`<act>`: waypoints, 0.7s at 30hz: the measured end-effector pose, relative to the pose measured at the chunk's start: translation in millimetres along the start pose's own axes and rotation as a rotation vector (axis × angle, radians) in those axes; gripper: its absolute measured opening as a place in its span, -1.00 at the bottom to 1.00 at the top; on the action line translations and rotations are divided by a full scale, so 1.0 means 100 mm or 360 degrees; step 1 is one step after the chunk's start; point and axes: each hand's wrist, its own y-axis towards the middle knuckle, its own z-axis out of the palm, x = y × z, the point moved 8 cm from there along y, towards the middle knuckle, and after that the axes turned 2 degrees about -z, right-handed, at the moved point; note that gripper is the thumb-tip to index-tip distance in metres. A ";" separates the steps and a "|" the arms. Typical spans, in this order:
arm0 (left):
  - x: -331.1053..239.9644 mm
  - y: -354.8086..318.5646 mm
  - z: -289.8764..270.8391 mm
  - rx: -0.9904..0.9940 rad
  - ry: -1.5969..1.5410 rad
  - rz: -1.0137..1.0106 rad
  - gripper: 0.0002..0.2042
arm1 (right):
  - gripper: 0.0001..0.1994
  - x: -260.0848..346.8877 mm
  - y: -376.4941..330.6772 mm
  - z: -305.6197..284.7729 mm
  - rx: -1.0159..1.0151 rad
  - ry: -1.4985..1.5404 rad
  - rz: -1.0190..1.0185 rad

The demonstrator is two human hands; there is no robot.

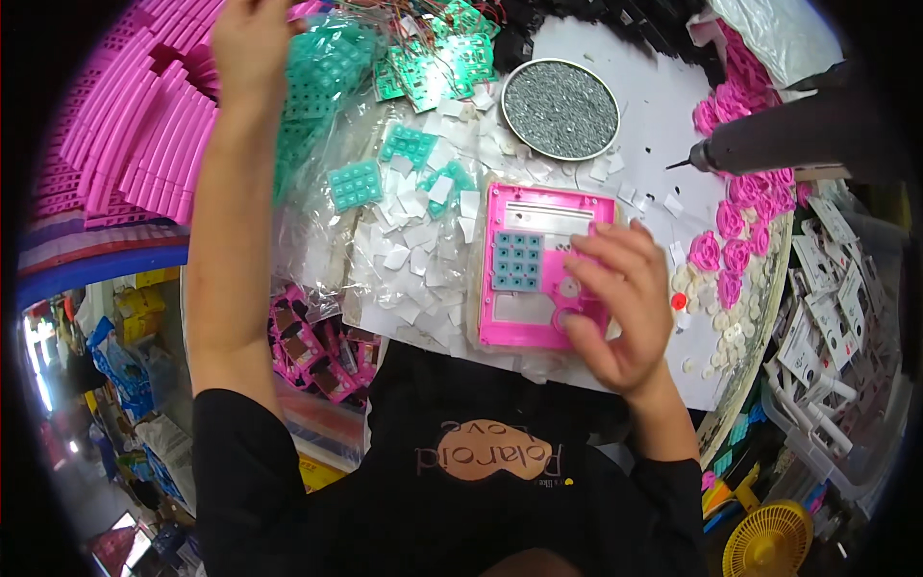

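A pink plastic casing [519, 334] lies face down on the worktable. A teal rubber keypad [517, 262] is set in its left half, and a pale round piece [569, 288] sits on the right. My right hand [625, 308] is over the casing's right side, fingers apart and thumb beside a pink ring part. My left hand [252, 48] reaches to the far left, between stacked pink casings [130, 125] and a clear bag of teal keypads [322, 77]. Its fingers are partly cut off by the upper edge, so what they hold is hidden.
Loose keypads [355, 185] and white paper pieces [409, 255] lie left of the casing. Behind are green circuit boards [447, 67] with wires and a dish of small grey screws [561, 108]. A dark electric screwdriver [788, 135] juts in above pink parts [733, 221] at right.
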 end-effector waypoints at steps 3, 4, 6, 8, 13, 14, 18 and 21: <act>0.24 -0.08 -0.30 0.0009 -0.0357 -0.0407 -0.82 | -0.64 -0.05 0.01 -0.18 -0.0221 0.0019 -0.0043; 0.32 -0.19 -0.22 0.0246 -0.1004 -0.0753 -0.83 | -0.67 -0.05 0.01 -0.22 -0.0233 0.0011 -0.0054; 0.14 -0.57 -0.02 0.0752 -0.2299 -0.1407 -0.83 | -0.69 -0.13 -0.06 -0.21 -0.0202 0.0230 0.0066; -0.02 -1.15 0.07 0.0414 -0.2134 -0.1348 -0.81 | -0.70 -0.17 -0.03 -0.11 -0.0098 0.0490 0.0228; -0.39 -2.72 0.37 0.0455 -0.1738 -0.1687 -0.77 | -0.66 0.01 0.29 0.48 -0.0092 0.1217 0.0648; -0.47 -2.86 0.37 0.0445 -0.1699 -0.1670 -0.76 | -0.68 0.06 0.36 0.60 -0.0122 0.1323 0.0654; -0.45 -3.20 0.13 0.1388 -0.1098 -0.1637 -0.71 | -0.79 -0.01 0.38 0.84 -0.0014 0.1736 0.0752; -0.91 -3.10 -0.23 0.2503 0.0043 -0.1074 -0.57 | -0.85 -0.04 0.40 0.79 0.0050 0.1782 0.0825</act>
